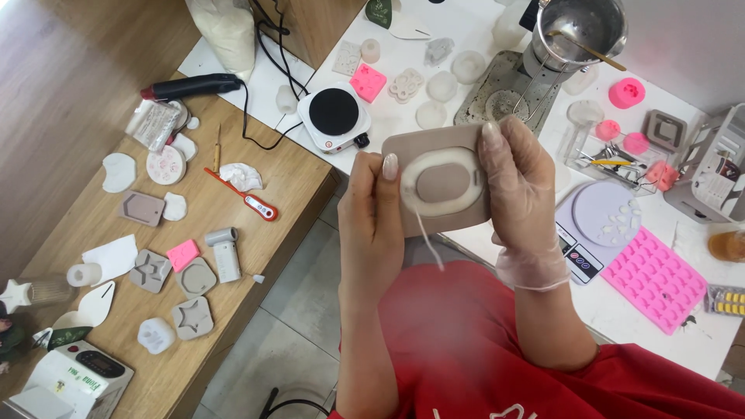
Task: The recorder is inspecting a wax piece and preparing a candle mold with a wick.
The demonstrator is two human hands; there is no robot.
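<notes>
Held up over the red-clad lap: a taupe square silicone mould (438,182), gripped at its two side edges. Left hand (371,225) bare, thumb pressed on the mould's left rim; right hand (521,194) in a thin clear glove, fingers wrapped round the right rim. Inside the mould: an oval ring of set white wax (441,161) around a raised taupe centre, a white wick (428,239) trailing down from it.

Just beyond, on the white table (698,341): pink tray mould (654,281) with many small cells, contents not discernible; small digital scale (594,225) with white flakes on its plate.

Further out: black-topped hotplate (334,116); steel melting pot (580,31), a stick resting across its inside, contents unclear.

Left, on the wooden bench (209,310): star-shaped grey moulds (192,318), red probe thermometer (244,198), black heat gun (194,85).
</notes>
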